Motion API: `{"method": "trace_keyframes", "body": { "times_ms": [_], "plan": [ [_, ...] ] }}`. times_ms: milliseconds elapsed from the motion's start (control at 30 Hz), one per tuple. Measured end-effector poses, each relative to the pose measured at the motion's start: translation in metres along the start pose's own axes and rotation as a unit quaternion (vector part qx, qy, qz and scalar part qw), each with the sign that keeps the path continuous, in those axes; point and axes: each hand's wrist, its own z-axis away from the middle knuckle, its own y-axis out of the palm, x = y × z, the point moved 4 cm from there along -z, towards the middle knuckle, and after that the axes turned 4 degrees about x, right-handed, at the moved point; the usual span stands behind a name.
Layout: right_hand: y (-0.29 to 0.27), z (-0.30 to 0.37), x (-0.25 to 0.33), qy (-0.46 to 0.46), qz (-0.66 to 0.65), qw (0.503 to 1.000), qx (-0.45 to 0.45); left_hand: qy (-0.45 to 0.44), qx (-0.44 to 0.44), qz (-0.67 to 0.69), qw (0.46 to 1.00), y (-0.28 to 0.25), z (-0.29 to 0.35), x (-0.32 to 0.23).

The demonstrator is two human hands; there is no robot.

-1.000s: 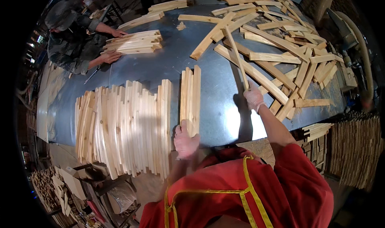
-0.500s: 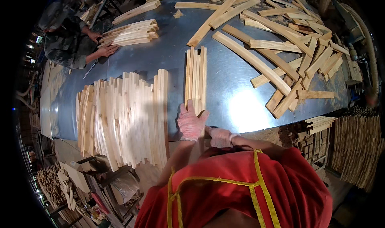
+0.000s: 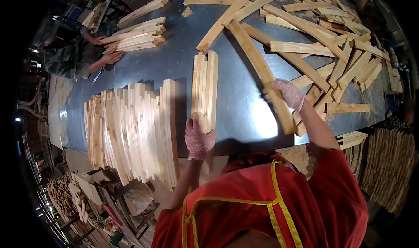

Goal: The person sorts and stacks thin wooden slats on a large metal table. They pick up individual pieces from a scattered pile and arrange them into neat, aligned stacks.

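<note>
A dim workshop surrounds a long grey metal bench (image 3: 174,64) strewn with timber. The left hand (image 3: 198,136), gloved, presses flat with spread fingers on the near end of a small set of pale curved wooden slats (image 3: 205,88) lying side by side. The right hand (image 3: 286,95) closes around one long curved wooden strip (image 3: 262,73) drawn from the loose jumble of strips (image 3: 331,43) at right. A broad sorted row of slats (image 3: 131,130) sits at left, so much is sorted; judging by the jumble, plenty remains. Across the bench, another person's hands (image 3: 109,56) rest on their own stack (image 3: 135,34).
</note>
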Motion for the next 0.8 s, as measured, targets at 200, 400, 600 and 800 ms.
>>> {"method": "trace_keyframes", "body": {
  "times_ms": [200, 400, 600, 800],
  "plan": [
    [0.080, -0.006, -0.074, 0.019, -0.148, 0.988, 0.035, -0.006, 0.000, -0.066, 0.998, -0.001, 0.010, -0.020],
    [0.112, -0.006, -0.104, 0.043, -0.143, 0.988, 0.025, 0.010, 0.042, -0.051, 0.998, -0.015, 0.009, -0.008],
    [0.167, 0.010, -0.130, 0.019, 0.151, 0.983, -0.105, 0.011, 0.056, -0.029, 0.998, -0.021, 0.025, 0.019],
    [0.239, 0.017, -0.129, 0.054, 0.441, 0.887, 0.130, 0.063, -0.034, -0.067, 0.995, -0.012, 0.022, 0.010]
  ]
}}
